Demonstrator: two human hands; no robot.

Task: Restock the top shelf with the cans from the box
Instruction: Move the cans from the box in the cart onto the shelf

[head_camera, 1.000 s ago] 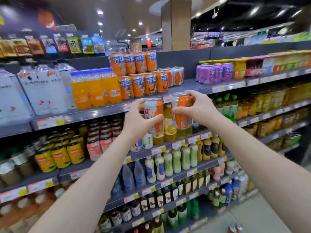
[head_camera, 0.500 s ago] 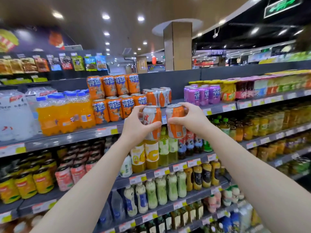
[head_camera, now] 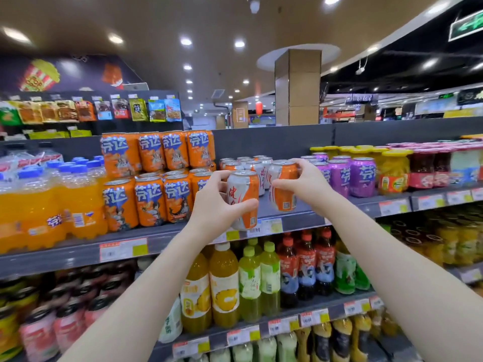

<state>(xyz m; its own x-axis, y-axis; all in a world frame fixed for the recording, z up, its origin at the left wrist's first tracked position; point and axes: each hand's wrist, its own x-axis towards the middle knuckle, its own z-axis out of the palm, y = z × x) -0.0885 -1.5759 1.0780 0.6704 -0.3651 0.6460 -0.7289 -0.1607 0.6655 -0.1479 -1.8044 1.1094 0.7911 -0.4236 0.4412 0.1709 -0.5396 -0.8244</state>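
Two cans hover upright at the top shelf (head_camera: 264, 209) gap: our left grip (head_camera: 217, 202) wraps the nearer can (head_camera: 244, 197), our right grip (head_camera: 300, 181) clasps the farther can (head_camera: 283, 190) near its rim, ready to slot before the matching row (head_camera: 245, 163).

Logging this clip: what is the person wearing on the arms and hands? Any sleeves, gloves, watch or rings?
Nothing shows on either arm. The left hand and right hand are bare, with no gloves and no rings that can be made out. Both forearms are uncovered from the wrist to the bottom edge of the picture: no sleeve, cuff, watch or bracelet is visible. Fingernails are too blurred to judge.
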